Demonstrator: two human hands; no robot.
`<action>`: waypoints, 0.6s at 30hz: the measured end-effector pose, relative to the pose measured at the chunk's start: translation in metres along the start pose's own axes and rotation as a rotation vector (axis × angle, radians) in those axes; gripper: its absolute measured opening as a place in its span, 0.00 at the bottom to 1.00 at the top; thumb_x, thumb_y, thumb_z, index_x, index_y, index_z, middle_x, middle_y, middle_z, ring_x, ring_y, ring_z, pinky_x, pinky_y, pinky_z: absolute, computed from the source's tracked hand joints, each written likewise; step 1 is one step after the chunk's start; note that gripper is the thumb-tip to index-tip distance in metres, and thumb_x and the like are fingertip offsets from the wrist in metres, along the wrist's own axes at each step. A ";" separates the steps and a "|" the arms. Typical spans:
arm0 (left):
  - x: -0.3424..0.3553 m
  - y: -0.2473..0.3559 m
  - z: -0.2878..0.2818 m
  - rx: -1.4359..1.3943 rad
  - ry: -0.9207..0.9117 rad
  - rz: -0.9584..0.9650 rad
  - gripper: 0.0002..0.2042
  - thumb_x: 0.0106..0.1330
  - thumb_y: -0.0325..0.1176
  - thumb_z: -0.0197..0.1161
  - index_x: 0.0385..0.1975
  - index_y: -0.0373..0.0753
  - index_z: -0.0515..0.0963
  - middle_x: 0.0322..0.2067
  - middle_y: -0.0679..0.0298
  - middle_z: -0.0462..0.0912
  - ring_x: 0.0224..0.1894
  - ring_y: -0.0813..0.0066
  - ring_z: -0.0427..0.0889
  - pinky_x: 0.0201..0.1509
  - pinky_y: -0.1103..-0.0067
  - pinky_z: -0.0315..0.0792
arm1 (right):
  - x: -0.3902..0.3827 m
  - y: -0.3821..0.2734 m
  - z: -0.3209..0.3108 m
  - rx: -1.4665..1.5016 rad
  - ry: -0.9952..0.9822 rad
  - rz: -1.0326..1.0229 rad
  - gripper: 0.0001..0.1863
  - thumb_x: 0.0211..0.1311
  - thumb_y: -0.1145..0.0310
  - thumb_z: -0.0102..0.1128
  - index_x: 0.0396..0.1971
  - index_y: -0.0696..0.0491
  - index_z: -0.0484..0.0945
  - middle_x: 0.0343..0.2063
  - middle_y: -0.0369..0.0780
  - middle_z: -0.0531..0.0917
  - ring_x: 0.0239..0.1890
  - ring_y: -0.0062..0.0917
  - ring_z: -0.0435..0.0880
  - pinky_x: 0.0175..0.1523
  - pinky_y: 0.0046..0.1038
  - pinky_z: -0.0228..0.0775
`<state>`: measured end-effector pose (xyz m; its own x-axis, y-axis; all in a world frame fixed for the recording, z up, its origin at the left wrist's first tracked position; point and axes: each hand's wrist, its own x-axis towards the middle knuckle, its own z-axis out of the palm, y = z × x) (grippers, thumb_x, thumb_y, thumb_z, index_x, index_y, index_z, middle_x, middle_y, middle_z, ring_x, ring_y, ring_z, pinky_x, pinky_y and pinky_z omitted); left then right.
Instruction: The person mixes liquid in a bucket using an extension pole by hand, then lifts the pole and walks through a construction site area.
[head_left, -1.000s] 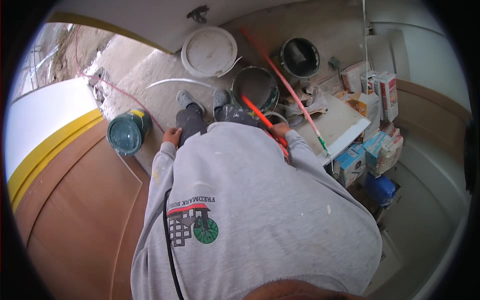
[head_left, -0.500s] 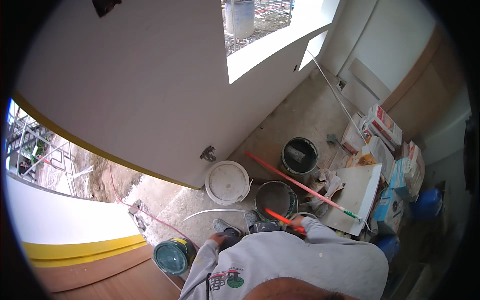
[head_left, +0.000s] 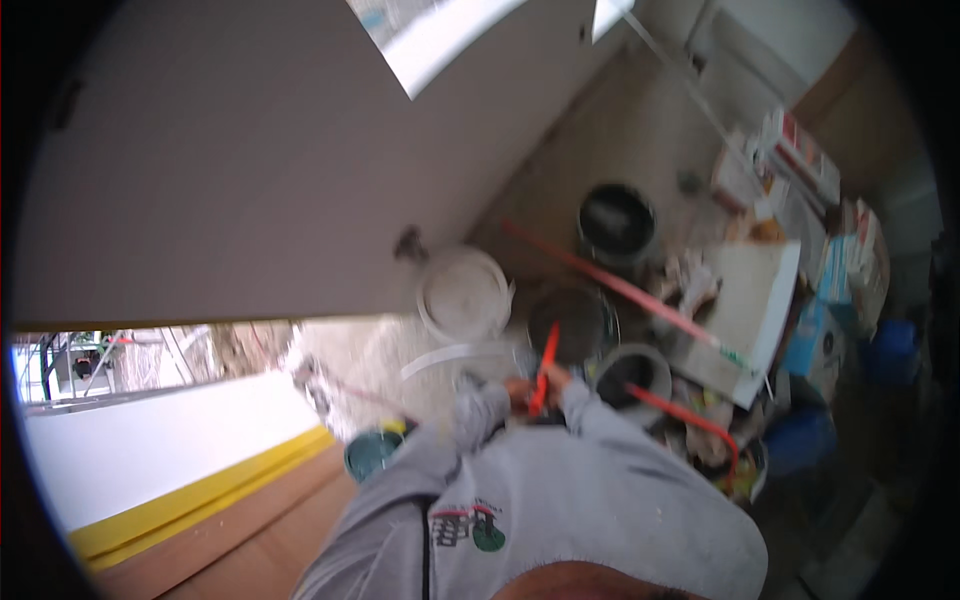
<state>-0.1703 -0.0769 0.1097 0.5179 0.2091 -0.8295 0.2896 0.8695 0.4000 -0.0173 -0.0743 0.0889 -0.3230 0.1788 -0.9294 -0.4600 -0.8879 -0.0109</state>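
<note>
A long, narrow orange-red tool (head_left: pixel 546 365) stands out in front of my body, its exact kind blurred. My right hand (head_left: pixel 556 378) is closed around its lower part. Close beside it, my left hand (head_left: pixel 517 392) has come up to the tool's lower end; blur hides its fingers, and I cannot tell whether it grips. Just beyond the tool is a dark bucket (head_left: pixel 590 325) holding grey material. A round pale lid or covered pail (head_left: pixel 464 296) sits to its left. Another bucket (head_left: pixel 640 372), with a red curved-handled tool (head_left: pixel 690 412) across it, stands at my right.
A red pole (head_left: pixel 630 290) slants across the floor beside a farther dark bucket (head_left: pixel 617 222). To the right are a pale board (head_left: pixel 735 330), stacked bags (head_left: pixel 800 165) and blue containers (head_left: pixel 800 440). A green lidded bucket (head_left: pixel 372 455) stands left, and a white wall (head_left: pixel 250 180) rises ahead.
My left hand has moved from beside my leg to the orange-red tool. The tool has swung more upright and toward the middle. My view has tilted, revealing the bucket at my right.
</note>
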 end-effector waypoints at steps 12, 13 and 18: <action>-0.033 0.040 0.118 -0.769 0.057 -0.491 0.11 0.66 0.43 0.51 0.28 0.44 0.66 0.17 0.69 0.66 0.19 0.77 0.69 0.21 0.80 0.66 | 0.003 0.006 -0.053 0.386 0.102 0.095 0.09 0.64 0.60 0.48 0.35 0.49 0.64 0.14 0.37 0.67 0.15 0.26 0.68 0.20 0.30 0.64; -0.032 0.041 0.124 -0.761 0.063 -0.485 0.11 0.66 0.43 0.51 0.28 0.44 0.66 0.17 0.69 0.66 0.19 0.78 0.69 0.20 0.80 0.66 | -0.004 0.008 -0.051 0.305 0.165 0.077 0.10 0.64 0.60 0.48 0.36 0.48 0.63 0.13 0.37 0.66 0.14 0.25 0.67 0.20 0.29 0.63; -0.010 0.101 0.144 -0.715 0.081 -0.356 0.09 0.65 0.40 0.53 0.26 0.45 0.66 0.17 0.70 0.67 0.15 0.81 0.66 0.16 0.82 0.64 | 0.032 -0.033 -0.121 0.143 0.211 -0.049 0.15 0.64 0.60 0.45 0.21 0.51 0.63 0.12 0.36 0.66 0.14 0.24 0.67 0.20 0.28 0.63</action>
<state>-0.0299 -0.0556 0.2143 0.4237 -0.1270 -0.8969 -0.1738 0.9603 -0.2181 0.0883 -0.0905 0.0150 -0.1243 0.1142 -0.9856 -0.5878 -0.8088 -0.0196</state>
